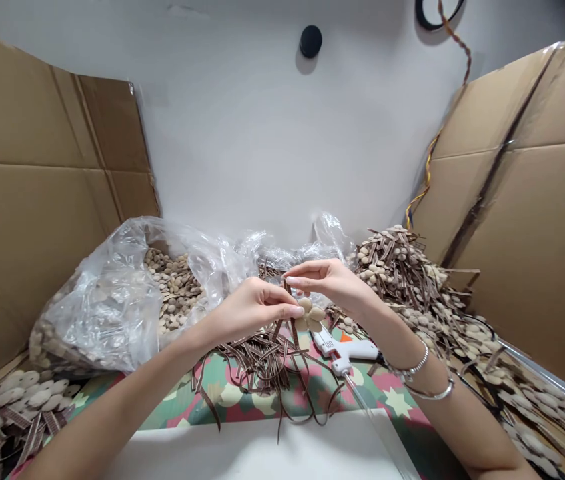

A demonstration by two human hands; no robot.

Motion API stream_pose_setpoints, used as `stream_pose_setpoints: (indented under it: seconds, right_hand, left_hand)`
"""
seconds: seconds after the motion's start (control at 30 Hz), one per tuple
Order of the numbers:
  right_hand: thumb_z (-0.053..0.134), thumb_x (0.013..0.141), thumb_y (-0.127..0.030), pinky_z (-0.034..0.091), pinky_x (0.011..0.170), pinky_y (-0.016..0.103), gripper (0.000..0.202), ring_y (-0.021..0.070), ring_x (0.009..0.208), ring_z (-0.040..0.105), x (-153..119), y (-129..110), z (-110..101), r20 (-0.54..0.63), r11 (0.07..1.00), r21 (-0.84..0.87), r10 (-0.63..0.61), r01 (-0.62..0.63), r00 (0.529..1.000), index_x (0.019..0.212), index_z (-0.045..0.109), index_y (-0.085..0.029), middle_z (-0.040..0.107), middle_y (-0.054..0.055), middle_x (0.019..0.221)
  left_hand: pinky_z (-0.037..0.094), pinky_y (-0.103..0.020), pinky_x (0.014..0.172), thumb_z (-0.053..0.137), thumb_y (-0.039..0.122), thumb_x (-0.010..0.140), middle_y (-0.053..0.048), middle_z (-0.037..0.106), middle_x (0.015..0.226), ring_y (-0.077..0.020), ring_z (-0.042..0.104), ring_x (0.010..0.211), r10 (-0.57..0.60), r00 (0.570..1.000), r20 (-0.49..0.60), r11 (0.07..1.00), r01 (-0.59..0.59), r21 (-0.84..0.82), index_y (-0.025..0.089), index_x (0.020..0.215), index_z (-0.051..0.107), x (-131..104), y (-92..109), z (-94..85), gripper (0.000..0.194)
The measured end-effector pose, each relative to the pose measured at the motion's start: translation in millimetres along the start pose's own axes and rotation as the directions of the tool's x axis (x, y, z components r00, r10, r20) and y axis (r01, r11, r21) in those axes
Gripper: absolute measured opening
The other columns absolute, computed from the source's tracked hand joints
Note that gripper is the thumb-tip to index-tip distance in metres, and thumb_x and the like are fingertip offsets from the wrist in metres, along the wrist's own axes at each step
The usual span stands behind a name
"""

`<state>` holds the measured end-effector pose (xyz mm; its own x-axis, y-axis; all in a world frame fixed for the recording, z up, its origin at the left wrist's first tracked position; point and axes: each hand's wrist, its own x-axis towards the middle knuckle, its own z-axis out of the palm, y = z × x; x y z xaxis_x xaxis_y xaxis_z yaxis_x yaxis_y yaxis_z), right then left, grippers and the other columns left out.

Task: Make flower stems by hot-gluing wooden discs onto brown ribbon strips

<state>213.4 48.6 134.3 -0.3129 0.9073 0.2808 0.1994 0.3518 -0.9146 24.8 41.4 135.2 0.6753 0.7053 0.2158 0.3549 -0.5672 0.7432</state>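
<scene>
We pinch a beige fabric flower (pixel 311 316) between the thumb and fingers of our left hand (pixel 257 305), raised over the patterned desk (pixel 247 410). Just beside it, our right hand (pixel 335 283) has thumb and fingertips closed on a brown ribbon (pixel 287 287). Below lies a ribbon tangle (pixel 262 360), with a white glue gun (pixel 349 349) near its right side. A clear plastic bag (pixel 107 313) of flowers slumps to our left.
</scene>
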Motion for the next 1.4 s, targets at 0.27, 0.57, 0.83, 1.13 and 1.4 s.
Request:
stream_pose_setpoints:
  seconds: [0.27, 0.57, 0.83, 1.13, 1.4]
  right_hand:
    - [0.071, 0.066, -0.025, 0.039, 0.050, 0.022, 0.013, 0.0085, 0.057, 0.053, -1, 6, 5, 0.176, 0.961, 0.233, 0.111, -0.151, 0.978, 0.074, 0.071, -0.015, 0.063, 0.002, 0.067]
    - [0.065, 0.074, -0.036, 0.046, 0.063, 0.026, 0.021, 0.0126, 0.069, 0.059, 0, 4, 1, -0.016, 0.968, 0.245, -0.044, 0.047, 0.999, 0.082, 0.065, -0.017, 0.066, 0.005, 0.080]
    - [0.063, 0.077, -0.035, 0.047, 0.062, 0.030, 0.019, 0.0154, 0.068, 0.060, -28, -25, -16, -0.056, 0.984, -0.019, -0.178, 0.177, 0.982, 0.085, 0.060, -0.019, 0.065, 0.003, 0.073]
    - [0.063, 0.077, -0.038, 0.019, 0.040, 0.025, 0.031, 0.0070, 0.043, 0.028, -28, -16, 14, 0.022, 0.987, -0.002, -0.161, 0.161, 0.987, 0.086, 0.037, -0.024, 0.039, -0.008, 0.052]
    - [0.060, 0.079, -0.037, 0.015, 0.038, 0.024, 0.032, 0.0066, 0.044, 0.021, -25, -13, 12, 0.035, 0.991, -0.009, -0.131, 0.131, 0.991, 0.081, 0.031, -0.024, 0.032, -0.008, 0.053]
  left_hand:
    - [0.026, -0.023, 0.048, 0.055, 0.040, 0.079, -0.002, 0.058, 0.065, -0.0091, 0.038, 0.054, 0.018, 1.000, -0.005, 0.999, -0.018, -0.035, 0.014, 0.084, 0.071, -1, 1, -1.1, 0.031]
    - [0.041, -0.023, 0.058, 0.054, 0.042, 0.080, -0.004, 0.067, 0.075, -0.0127, 0.056, 0.066, -0.001, 0.994, -0.106, 0.997, -0.008, -0.077, 0.015, 0.082, 0.068, -3, 6, -9.0, 0.031]
    - [0.047, -0.025, 0.072, 0.053, 0.037, 0.082, -0.006, 0.070, 0.082, -0.0144, 0.064, 0.077, 0.048, 0.909, -0.413, 0.997, -0.072, -0.042, 0.014, 0.079, 0.064, -9, 12, -19.1, 0.025]
    - [0.046, -0.024, 0.061, 0.051, 0.034, 0.082, -0.005, 0.069, 0.078, -0.0134, 0.062, 0.069, 0.136, 0.896, -0.422, 0.988, -0.089, 0.129, 0.014, 0.079, 0.064, -10, 13, -4.8, 0.024]
    - [0.047, -0.024, 0.064, 0.051, 0.034, 0.082, -0.005, 0.069, 0.078, -0.0142, 0.063, 0.072, 0.127, 0.901, -0.415, 0.988, -0.080, 0.130, 0.015, 0.078, 0.063, -10, 13, -4.7, 0.023]
